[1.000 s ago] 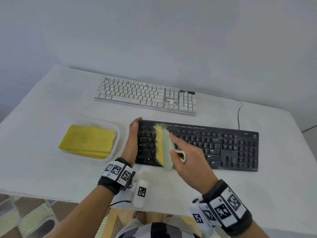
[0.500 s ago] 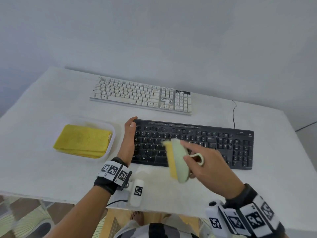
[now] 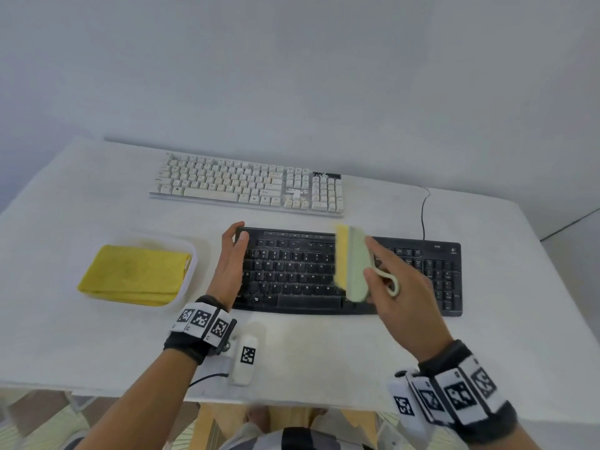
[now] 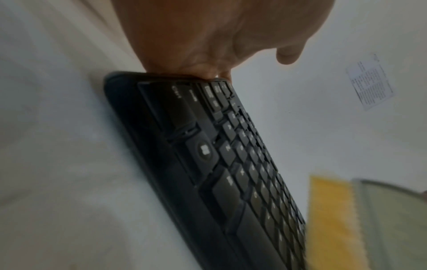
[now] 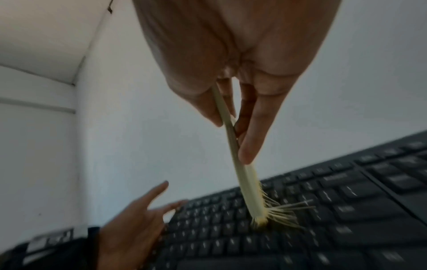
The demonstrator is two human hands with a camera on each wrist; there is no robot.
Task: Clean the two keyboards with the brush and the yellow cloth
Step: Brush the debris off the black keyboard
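Observation:
My right hand (image 3: 394, 280) grips a pale green brush (image 3: 354, 264) with yellow bristles, held edge-on over the middle of the black keyboard (image 3: 292, 277). In the right wrist view the brush (image 5: 245, 175) has its bristles splayed against the black keys (image 5: 300, 228), thumb and fingers pinching its back. My left hand (image 3: 232, 258) rests flat against the keyboard's left end, fingers straight; the left wrist view shows the palm (image 4: 208, 45) pressed on that end of the black keyboard (image 4: 231, 164). The white keyboard (image 3: 250, 183) lies behind it. The folded yellow cloth (image 3: 136, 274) lies in a shallow white tray (image 3: 191, 254) at the left.
A black cable (image 3: 423, 212) runs from the black keyboard toward the table's back edge. A small white tagged device (image 3: 245, 358) hangs by my left wrist near the table's front edge. A wall stands close behind the table.
My right hand has swept the brush rightward along the black keyboard, from its left part to its middle, lifting it between strokes. The left hand has stayed at the keyboard's left end.

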